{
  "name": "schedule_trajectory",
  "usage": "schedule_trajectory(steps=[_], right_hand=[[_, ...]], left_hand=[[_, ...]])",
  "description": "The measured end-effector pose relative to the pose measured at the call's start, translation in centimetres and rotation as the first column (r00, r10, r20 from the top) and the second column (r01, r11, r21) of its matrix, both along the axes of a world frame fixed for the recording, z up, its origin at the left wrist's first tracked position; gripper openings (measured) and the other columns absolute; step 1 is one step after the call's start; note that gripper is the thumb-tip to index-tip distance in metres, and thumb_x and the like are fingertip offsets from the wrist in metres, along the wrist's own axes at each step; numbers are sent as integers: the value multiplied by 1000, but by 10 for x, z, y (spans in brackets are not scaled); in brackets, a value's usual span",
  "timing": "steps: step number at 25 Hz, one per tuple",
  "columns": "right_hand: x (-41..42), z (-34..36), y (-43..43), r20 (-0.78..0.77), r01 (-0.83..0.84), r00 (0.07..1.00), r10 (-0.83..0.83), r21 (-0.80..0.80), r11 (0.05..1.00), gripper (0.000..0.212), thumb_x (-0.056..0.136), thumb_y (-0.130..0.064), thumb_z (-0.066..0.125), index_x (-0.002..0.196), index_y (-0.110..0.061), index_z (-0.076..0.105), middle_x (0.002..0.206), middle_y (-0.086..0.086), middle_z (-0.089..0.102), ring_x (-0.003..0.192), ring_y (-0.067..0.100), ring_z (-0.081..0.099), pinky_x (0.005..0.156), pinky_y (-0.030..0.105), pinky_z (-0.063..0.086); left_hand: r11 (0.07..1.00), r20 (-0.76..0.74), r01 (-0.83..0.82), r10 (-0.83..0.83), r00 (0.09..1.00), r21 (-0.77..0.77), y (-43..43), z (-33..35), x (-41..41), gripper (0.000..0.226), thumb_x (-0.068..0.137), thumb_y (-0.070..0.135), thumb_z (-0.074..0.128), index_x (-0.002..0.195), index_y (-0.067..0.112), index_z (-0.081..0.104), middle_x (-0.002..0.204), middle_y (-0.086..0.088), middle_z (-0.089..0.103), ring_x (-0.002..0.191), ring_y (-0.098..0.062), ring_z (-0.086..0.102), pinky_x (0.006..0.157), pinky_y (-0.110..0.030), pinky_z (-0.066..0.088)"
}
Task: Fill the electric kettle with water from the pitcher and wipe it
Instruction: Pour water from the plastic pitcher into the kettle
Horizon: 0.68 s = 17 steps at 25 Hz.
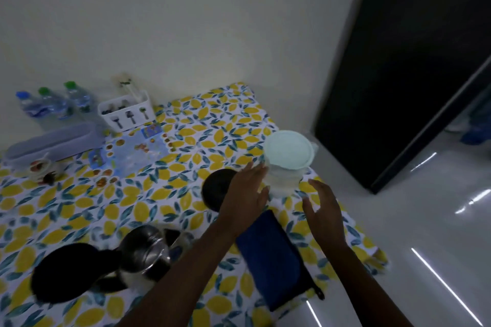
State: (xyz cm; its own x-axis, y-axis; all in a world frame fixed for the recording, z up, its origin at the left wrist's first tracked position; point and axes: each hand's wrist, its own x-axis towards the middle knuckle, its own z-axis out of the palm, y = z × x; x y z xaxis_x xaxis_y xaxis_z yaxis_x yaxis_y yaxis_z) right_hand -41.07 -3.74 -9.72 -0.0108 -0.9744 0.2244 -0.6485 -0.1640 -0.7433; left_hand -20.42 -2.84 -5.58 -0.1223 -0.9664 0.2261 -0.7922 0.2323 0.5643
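A clear pitcher [288, 164] with a pale green lid stands near the table's right edge. My left hand [245, 191] is open with its fingertips at the pitcher's left side. My right hand [322, 210] is open just below and right of the pitcher, apart from it. The steel electric kettle [144, 249] stands at the front left with its black lid [63, 271] swung open. Its black round base [216, 188] lies behind my left hand. A folded dark blue cloth [273, 257] lies between my forearms.
The table wears a lemon-print cloth [79, 210]. At the back left are three water bottles [53, 103], a white cutlery caddy [127, 111], a long lidded box [53, 141] and a small cup [39, 167]. Glossy floor [425, 220] and a dark door [411, 61] lie to the right.
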Motion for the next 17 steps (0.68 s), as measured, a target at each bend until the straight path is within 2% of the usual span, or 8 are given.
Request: schedule_trajectory(steps=[3, 6, 9, 11, 12, 14, 15, 17], right_hand=[[-26, 1, -52, 140, 102, 985, -102, 9, 995, 29, 92, -19, 57, 120, -9, 57, 120, 12, 59, 110, 25, 57, 95, 34, 44], [-38, 2, -115, 266, 122, 951, -159, 151, 981, 29, 92, -19, 56, 118, -6, 56, 121, 14, 60, 110, 26, 58, 94, 36, 46], [-35, -1, -168, 309, 31, 943, -122, 284, 958, 29, 95, -26, 52, 117, -9, 57, 121, 12, 62, 111, 25, 57, 88, 28, 38], [-26, -7, -190, 313, -88, 949, -29, 352, 932, 24, 96, -28, 48, 111, -15, 61, 119, 9, 63, 108, 23, 57, 91, 31, 40], [-23, -10, -198, 322, -134, 947, 6, 378, 916, 20, 95, -28, 47, 104, -20, 64, 116, 6, 64, 104, 21, 59, 90, 33, 43], [-18, -17, -207, 354, -166, 935, 17, 394, 904, 15, 91, -30, 50, 87, -30, 65, 103, 1, 67, 86, 15, 61, 75, 27, 48], [-17, -20, -210, 373, -169, 928, 6, 407, 898, 15, 88, -31, 53, 82, -30, 66, 96, 1, 68, 79, 13, 62, 66, 24, 48], [-18, -24, -214, 409, -191, 912, -11, 450, 872, 16, 85, -30, 55, 78, -28, 69, 89, 1, 70, 73, 15, 63, 59, 24, 50]], left_hand=[[998, 83, 59, -60, 995, 19, -43, -3, -29, 56, 98, 32, 49, 147, 10, 32, 156, -10, 32, 148, -27, 19, 120, -47, 24], [994, 184, 77, -89, 979, 74, -83, -5, -49, 71, 93, 46, 52, 147, 7, 28, 158, -13, 26, 148, -32, 15, 120, -51, 20], [980, 409, -10, -74, 909, 199, -118, -8, -69, 97, 80, 68, 54, 148, 9, 19, 161, -15, 13, 148, -41, 3, 118, -59, 11], [968, 508, -81, -53, 860, 238, -129, -15, -77, 106, 74, 74, 55, 149, 12, 14, 161, -17, 7, 145, -49, -1, 116, -64, 7], [968, 528, -96, -43, 848, 233, -132, -19, -79, 105, 74, 73, 54, 149, 13, 14, 161, -19, 7, 143, -52, 0, 115, -65, 7], [979, 538, -82, -32, 843, 187, -131, -26, -77, 97, 78, 70, 52, 149, 13, 17, 160, -21, 10, 142, -55, 4, 114, -66, 8], [984, 547, -64, -38, 837, 167, -131, -28, -74, 94, 80, 69, 49, 149, 13, 18, 160, -22, 11, 142, -55, 6, 114, -66, 9], [988, 576, -21, -73, 814, 156, -133, -28, -68, 91, 82, 69, 45, 149, 14, 17, 160, -21, 11, 142, -54, 6, 114, -66, 10]])
